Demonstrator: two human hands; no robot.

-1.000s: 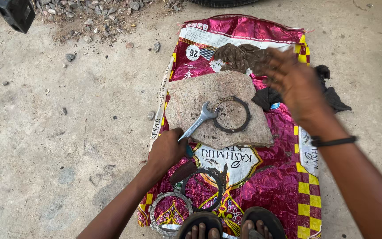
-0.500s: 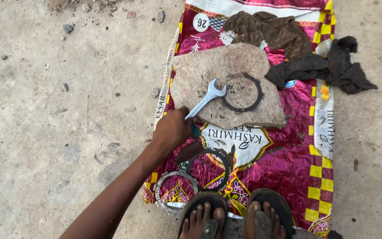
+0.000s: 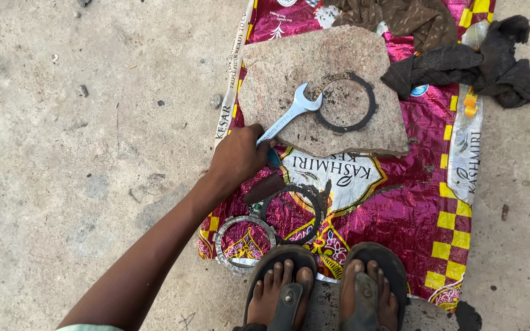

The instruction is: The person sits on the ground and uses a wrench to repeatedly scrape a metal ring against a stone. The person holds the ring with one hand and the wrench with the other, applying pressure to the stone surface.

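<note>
My left hand (image 3: 237, 157) grips the lower end of a silver open-ended wrench (image 3: 291, 112). The wrench lies slanted on a flat stone slab (image 3: 314, 55), its jaw touching the rim of a dark metal ring (image 3: 346, 102) that rests on the slab. The slab sits on a shiny magenta and yellow printed sack (image 3: 400, 202) spread on the ground. My right hand is out of view.
A dark ring (image 3: 292, 214), a toothed silver ring (image 3: 243, 243) and a small brown piece (image 3: 264, 189) lie on the sack near my sandalled feet (image 3: 326, 288). Dark rags (image 3: 467, 61) and a brown cloth (image 3: 400, 15) lie at the sack's far end. Bare concrete ground (image 3: 81, 141) surrounds it.
My right hand, which hovered over the cloths, has left the view. The view has shifted so the slab and sack sit higher. My left hand keeps its hold on the wrench.
</note>
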